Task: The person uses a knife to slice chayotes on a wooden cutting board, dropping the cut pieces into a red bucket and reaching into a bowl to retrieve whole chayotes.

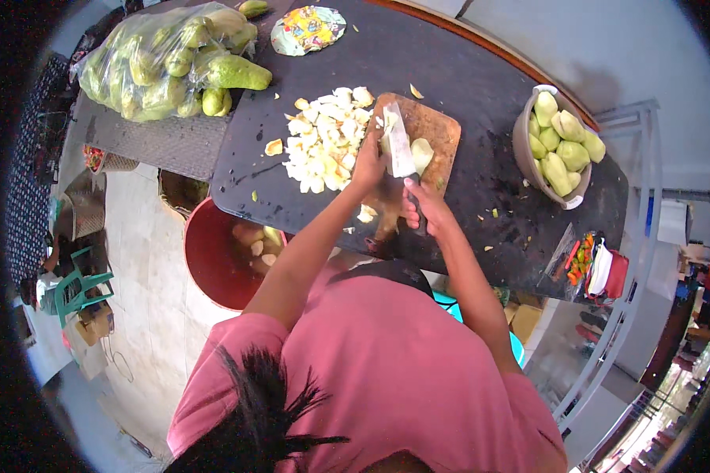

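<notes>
My right hand [426,206] is closed around the dark handle of a kitchen knife [401,150], whose broad blade lies over a wooden cutting board [438,126]. Against the blade's left side, at the board's edge, my left hand [369,164] has its fingers curled. What they hold is mostly hidden. A pale green piece of chayote [422,155] rests on the board, right of the blade. Left of the board spreads a heap of cut pale chunks [323,146], with a few loose bits near it.
A basin [521,142] of peeled chayotes [564,150] stands on the dark table [481,71] at right. A plastic bag of chayotes [166,63] lies far left, near a colourful wrapper [308,30]. Below is a red tub [213,256]. Peppers [582,258] lie near the right edge.
</notes>
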{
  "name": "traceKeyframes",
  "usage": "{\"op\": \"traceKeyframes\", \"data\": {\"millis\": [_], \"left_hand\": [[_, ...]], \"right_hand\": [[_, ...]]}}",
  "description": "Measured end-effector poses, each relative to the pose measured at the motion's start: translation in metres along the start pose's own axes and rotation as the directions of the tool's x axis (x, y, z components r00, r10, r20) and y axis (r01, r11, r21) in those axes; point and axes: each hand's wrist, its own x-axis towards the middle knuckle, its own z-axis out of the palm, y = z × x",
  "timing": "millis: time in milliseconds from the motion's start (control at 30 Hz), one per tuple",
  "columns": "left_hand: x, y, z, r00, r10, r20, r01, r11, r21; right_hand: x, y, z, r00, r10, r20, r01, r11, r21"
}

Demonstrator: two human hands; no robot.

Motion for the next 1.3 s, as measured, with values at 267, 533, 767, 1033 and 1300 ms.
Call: {"op": "traceKeyframes", "data": {"millis": [267, 533, 767, 1033, 1300], "left_hand": [[-0.004, 0.011, 0.005, 0.993, -0.105, -0.056, 0.109, 0.992, 0.070], [-0.001, 0.010, 0.022, 0.962, -0.258, -0.086, 0.272, 0.909, 0.315], [-0.012, 0.012, 0.025, 0.949, -0.261, -0.178, 0.308, 0.894, 0.325], [-0.022, 0.039, -0.027, 0.978, -0.208, -0.022, 0.207, 0.949, 0.240], [-0.048, -0.002, -0.027, 0.971, -0.238, -0.040, 0.241, 0.944, 0.227]], "right_hand": [[-0.023, -0.035, 0.016, 0.683, -0.730, -0.026, -0.111, -0.068, -0.992], [-0.036, -0.033, 0.029, 0.554, -0.832, -0.022, -0.057, -0.012, -0.998], [-0.066, 0.006, -0.018, 0.689, -0.720, -0.084, -0.044, 0.074, -0.996], [-0.079, 0.043, -0.027, 0.849, -0.475, -0.231, -0.051, 0.361, -0.931], [-0.068, 0.066, -0.013, 0.877, -0.372, -0.305, -0.038, 0.578, -0.815]]}}
